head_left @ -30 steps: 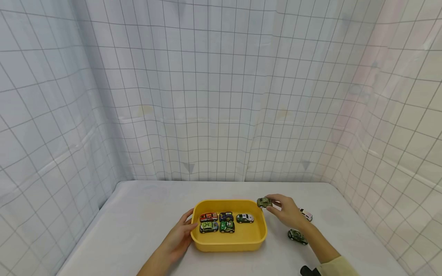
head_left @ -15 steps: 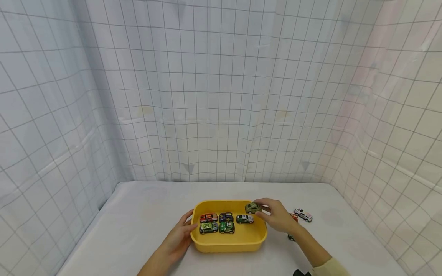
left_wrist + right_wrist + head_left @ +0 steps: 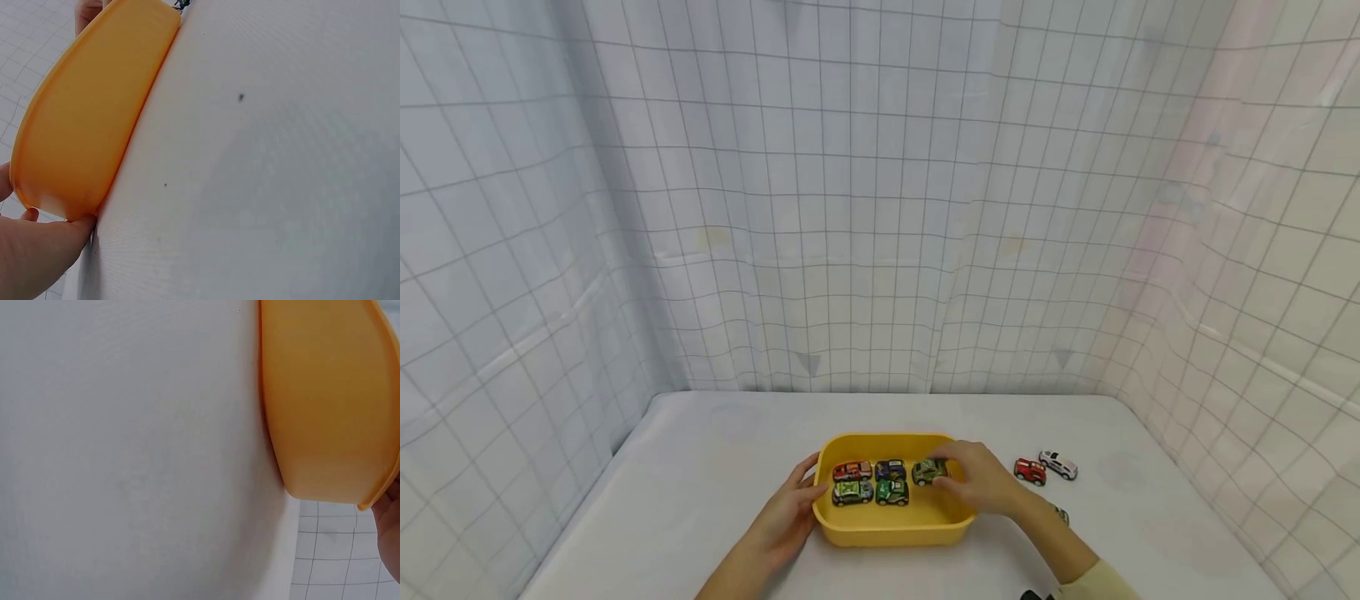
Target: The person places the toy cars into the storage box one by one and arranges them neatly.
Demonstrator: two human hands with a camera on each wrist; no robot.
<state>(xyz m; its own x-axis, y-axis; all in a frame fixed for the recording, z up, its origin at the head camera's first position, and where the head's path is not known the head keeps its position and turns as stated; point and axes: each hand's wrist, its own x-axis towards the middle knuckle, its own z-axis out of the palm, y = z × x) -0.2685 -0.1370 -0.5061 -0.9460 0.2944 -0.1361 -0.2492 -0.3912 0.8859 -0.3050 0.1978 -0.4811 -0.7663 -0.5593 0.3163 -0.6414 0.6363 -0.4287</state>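
A yellow plastic tray [image 3: 891,537] stands on the white table, with several small toy cars in its left half. At its left wall, my left hand [image 3: 786,517] grips the side, thumb at the rim; the left wrist view shows this hand [image 3: 37,256] against the tray's outer end. My right hand [image 3: 981,479] reaches over the right rim and pinches a camouflage-green toy car [image 3: 930,472] between thumb and fingers, low inside the tray. That car covers the spot where a white and green car was visible. To its left are a blue car [image 3: 891,471] and a green one [image 3: 892,492].
Right of the tray, a red toy car [image 3: 1030,472] and a white one [image 3: 1058,465] lie on the table. Another dark green car [image 3: 1060,513] is mostly hidden by my right forearm. White grid-patterned curtains [image 3: 880,250] enclose the table's back and sides.
My right hand has carried the camouflage-green car left from outside the tray's right rim and lowered it inside. The red car has come into view. My left hand keeps its hold.
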